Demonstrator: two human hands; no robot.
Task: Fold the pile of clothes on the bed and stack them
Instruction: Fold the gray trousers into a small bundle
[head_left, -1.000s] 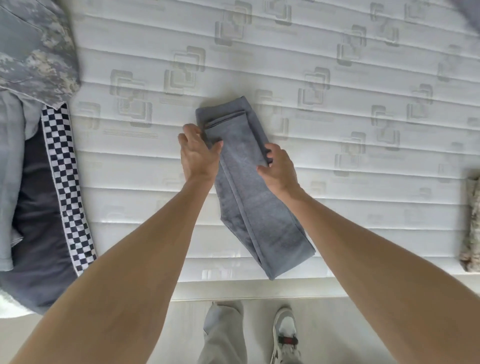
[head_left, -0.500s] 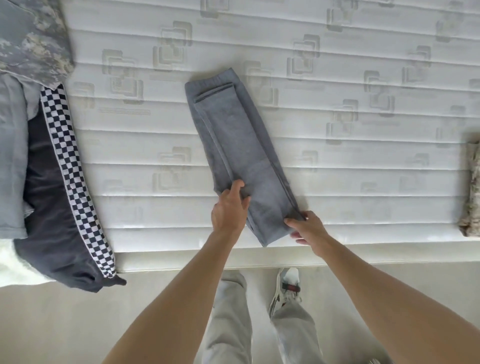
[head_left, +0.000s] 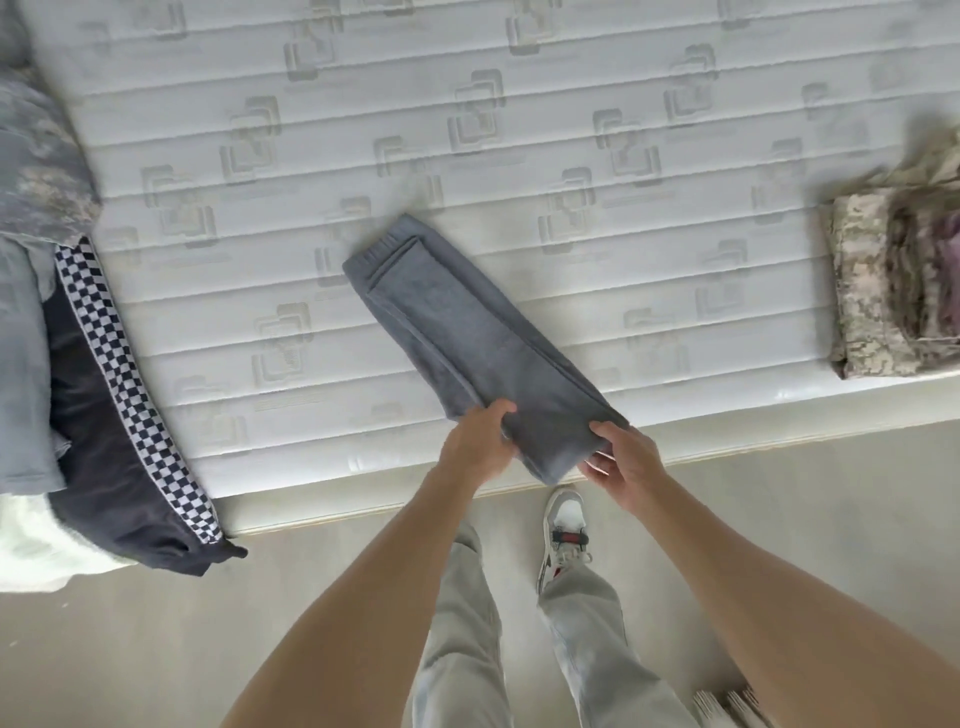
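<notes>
- The grey garment (head_left: 470, 338) lies on the bed (head_left: 519, 130) as a long narrow strip, already folded lengthwise
- Its long axis runs on a slant: the far end, with a ribbed band, points up and to the left; the near end sits at the bed's front edge, lower and to the right
- Both hands are at that near end, so the rest of the strip stretches away from the fingers, up and leftward
- The left hand (head_left: 475, 444) grips the left corner of the near end, thumb on top and fingers curled round the cloth
- The right hand (head_left: 621, 460) pinches the right corner, thumb over the top; its fingers (head_left: 597, 462) slip under the edge
- Neither hand is clearly nearer; they flank the end, one on each side
- My judgement: the next fold carries this near end along the slanted axis toward the ribbed band, so the lift has to follow the slant, not go straight ahead
- A folded camo stack (head_left: 883, 291) waits well to the right; the unfolded pile (head_left: 104, 415) sits at the left, well apart from the strip
</notes>
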